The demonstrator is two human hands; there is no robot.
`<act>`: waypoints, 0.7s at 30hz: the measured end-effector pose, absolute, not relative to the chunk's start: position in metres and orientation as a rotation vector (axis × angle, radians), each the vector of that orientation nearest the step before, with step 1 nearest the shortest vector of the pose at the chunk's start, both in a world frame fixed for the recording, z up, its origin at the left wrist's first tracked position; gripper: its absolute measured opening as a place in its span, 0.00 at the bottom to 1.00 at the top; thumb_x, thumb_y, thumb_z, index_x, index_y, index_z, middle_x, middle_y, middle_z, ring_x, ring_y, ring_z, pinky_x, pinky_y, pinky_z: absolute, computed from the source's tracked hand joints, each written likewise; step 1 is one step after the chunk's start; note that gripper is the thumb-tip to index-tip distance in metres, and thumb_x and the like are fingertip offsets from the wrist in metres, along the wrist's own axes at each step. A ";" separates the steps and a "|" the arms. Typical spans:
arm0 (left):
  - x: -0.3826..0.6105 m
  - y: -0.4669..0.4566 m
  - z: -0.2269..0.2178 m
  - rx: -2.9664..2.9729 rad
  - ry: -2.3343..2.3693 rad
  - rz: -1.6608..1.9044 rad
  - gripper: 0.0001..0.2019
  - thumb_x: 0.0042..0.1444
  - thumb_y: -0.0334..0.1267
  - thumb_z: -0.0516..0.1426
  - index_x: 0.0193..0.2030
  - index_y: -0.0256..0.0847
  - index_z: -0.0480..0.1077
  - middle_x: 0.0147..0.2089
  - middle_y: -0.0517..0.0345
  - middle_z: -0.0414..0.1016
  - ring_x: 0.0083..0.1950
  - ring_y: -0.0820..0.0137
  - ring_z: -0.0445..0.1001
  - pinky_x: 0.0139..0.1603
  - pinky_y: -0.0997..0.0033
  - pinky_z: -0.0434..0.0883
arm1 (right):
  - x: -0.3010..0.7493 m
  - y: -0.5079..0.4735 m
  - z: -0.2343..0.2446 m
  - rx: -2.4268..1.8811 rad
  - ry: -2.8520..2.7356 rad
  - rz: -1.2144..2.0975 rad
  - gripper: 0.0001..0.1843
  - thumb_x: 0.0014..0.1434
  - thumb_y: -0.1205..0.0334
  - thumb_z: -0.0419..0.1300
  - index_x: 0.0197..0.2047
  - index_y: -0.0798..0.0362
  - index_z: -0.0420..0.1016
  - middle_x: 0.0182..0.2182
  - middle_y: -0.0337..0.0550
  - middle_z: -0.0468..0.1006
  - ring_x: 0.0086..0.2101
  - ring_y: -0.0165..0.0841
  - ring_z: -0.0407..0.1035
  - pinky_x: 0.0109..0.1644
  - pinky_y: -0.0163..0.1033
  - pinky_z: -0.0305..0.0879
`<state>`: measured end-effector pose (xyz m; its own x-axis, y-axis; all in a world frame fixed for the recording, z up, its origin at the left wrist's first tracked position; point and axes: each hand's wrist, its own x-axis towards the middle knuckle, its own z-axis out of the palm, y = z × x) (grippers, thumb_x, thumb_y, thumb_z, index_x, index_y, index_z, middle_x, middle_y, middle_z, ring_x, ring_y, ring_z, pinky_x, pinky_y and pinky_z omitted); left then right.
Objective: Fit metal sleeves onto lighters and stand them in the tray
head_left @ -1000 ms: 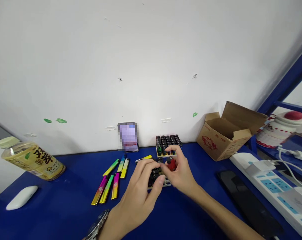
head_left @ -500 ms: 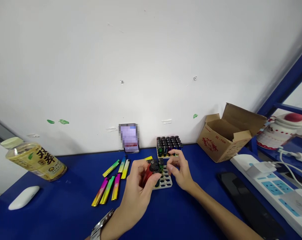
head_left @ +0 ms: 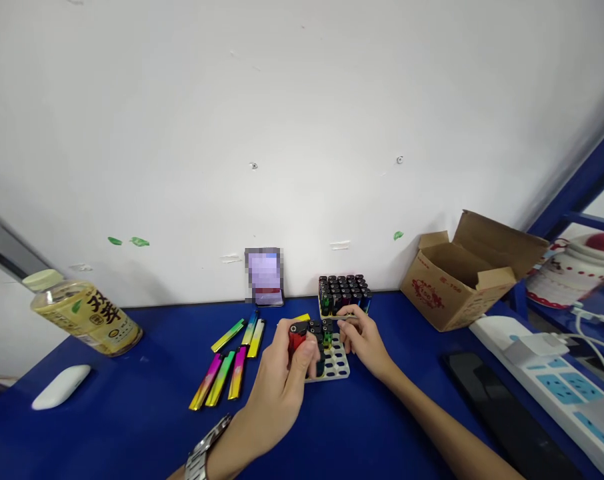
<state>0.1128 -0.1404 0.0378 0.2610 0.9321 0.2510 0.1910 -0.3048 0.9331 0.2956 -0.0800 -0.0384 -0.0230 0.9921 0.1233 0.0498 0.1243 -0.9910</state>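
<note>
My left hand is closed around a red lighter with a black top, held upright at the left of a white holed tray. Several dark-topped lighters stand in the left part of this tray, partly hidden by my left hand. My right hand hovers at the tray's right back corner, fingers loosely curled and apart, with nothing visible in them. Whether its fingertips touch the rim I cannot tell. Behind it, a second tray is packed with upright lighters. Several shiny colored lighters lie loose on the left.
On the blue table are a yellow-labelled bottle and a white case at left. A phone leans on the wall. An open cardboard box, a black phone and a power strip occupy the right.
The view has shifted slightly, so things appear further right. My left hand has tilted the red lighter more upright, just left of the standing lighters. My right hand stays near the tray's right side.
</note>
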 end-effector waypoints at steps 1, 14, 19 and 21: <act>0.113 -0.140 0.036 1.670 1.041 1.116 0.12 0.66 0.48 0.45 0.38 0.43 0.58 0.26 0.65 0.61 0.27 0.74 0.60 0.29 0.74 0.61 | 0.295 -0.080 -0.039 -1.151 -1.334 1.104 0.14 0.53 0.52 0.57 0.37 0.52 0.64 0.15 0.30 0.67 0.13 0.25 0.59 0.16 0.29 0.52; 0.111 -0.138 0.045 1.763 1.271 1.081 0.16 0.57 0.41 0.47 0.20 0.42 0.51 0.18 0.66 0.51 0.22 0.75 0.51 0.24 0.71 0.48 | 0.295 -0.083 -0.043 -1.156 -1.394 1.081 0.13 0.53 0.51 0.59 0.35 0.52 0.67 0.15 0.31 0.65 0.15 0.26 0.58 0.18 0.31 0.57; 0.112 -0.139 0.044 1.748 1.317 1.044 0.16 0.59 0.46 0.47 0.22 0.42 0.54 0.19 0.66 0.53 0.22 0.74 0.52 0.24 0.71 0.49 | 0.295 -0.083 -0.045 -1.158 -1.401 1.066 0.14 0.54 0.50 0.59 0.35 0.52 0.67 0.15 0.31 0.65 0.15 0.27 0.59 0.19 0.32 0.56; 0.111 -0.140 0.044 1.807 1.315 1.034 0.16 0.59 0.43 0.46 0.21 0.42 0.52 0.18 0.66 0.52 0.21 0.74 0.51 0.24 0.70 0.48 | 0.296 -0.082 -0.045 -1.158 -1.402 1.066 0.14 0.54 0.49 0.59 0.35 0.52 0.67 0.15 0.31 0.65 0.15 0.27 0.59 0.19 0.32 0.56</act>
